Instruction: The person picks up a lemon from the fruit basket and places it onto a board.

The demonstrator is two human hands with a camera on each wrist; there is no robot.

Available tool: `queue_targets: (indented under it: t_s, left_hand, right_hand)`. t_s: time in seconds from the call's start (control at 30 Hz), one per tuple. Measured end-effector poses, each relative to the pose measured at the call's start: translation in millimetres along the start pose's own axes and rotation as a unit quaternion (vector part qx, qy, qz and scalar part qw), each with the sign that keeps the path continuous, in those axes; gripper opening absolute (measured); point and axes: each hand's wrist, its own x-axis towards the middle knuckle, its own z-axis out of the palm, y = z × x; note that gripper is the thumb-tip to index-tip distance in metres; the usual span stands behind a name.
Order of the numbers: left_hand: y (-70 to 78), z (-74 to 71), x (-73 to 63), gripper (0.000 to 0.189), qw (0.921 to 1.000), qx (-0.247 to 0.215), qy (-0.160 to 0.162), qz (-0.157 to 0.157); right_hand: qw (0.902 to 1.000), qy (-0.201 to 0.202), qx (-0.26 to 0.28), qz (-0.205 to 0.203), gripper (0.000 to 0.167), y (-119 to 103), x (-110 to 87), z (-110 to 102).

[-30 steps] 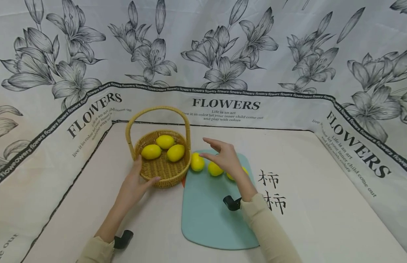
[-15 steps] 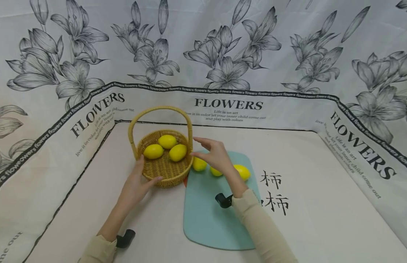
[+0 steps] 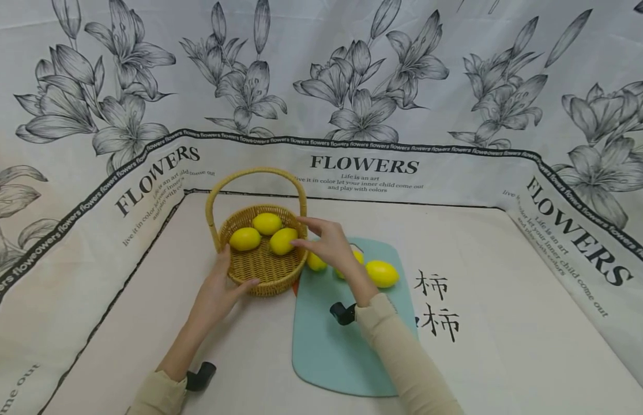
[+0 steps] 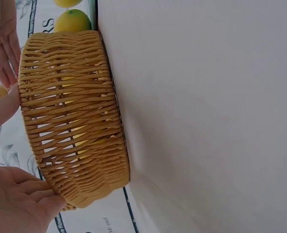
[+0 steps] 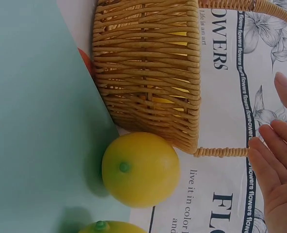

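A wicker basket [image 3: 266,282] with a tall arched handle holds three yellow lemons [image 3: 245,238]. My left hand [image 3: 217,288] grips its near left side, thumb along the front rim and fingers at the left wall; the left wrist view shows the woven side [image 4: 73,111] between thumb and fingers. My right hand [image 3: 328,245] is at the right end of the handle, fingers extended and nothing in its grasp. In the right wrist view its fingertips [image 5: 257,148] overlap the handle. Beneath and beside it, three more lemons [image 3: 382,274] lie on a teal cutting board [image 3: 347,351], two partly hidden by the hand.
The basket stands against the board's left edge, with a bit of something orange-red [image 5: 85,62] showing between them. Black characters [image 3: 439,323] are printed on the white tabletop at right. A flower-print cloth [image 3: 363,115] walls the back and sides.
My right hand has moved left over the board, from beside the basket to its handle and right rim, uncovering the rightmost lemon. The left hand keeps its place on the basket.
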Motion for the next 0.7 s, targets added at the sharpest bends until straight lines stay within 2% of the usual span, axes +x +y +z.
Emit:
queue_targets:
  t_s: [0.33,0.53,0.7]
  left_hand:
    - [0.2,0.3,0.0,0.104,1.0,0.001,0.0,-0.003]
    - [0.6,-0.3,-0.2,0.103,1.0,0.004,0.001,-0.004]
    - [1.1,0.1,-0.5,0.103,1.0,0.0,0.003,-0.002]
  right_hand:
    - [0.9999,0.001,-0.005,-0.016,0.057,0,11.5,9]
    - [1.0,0.0,-0.006,-0.007,0.058,0,16.7,15]
    - [0.9995,-0.003,-0.032,0.0,0.057,1,22.0,19]
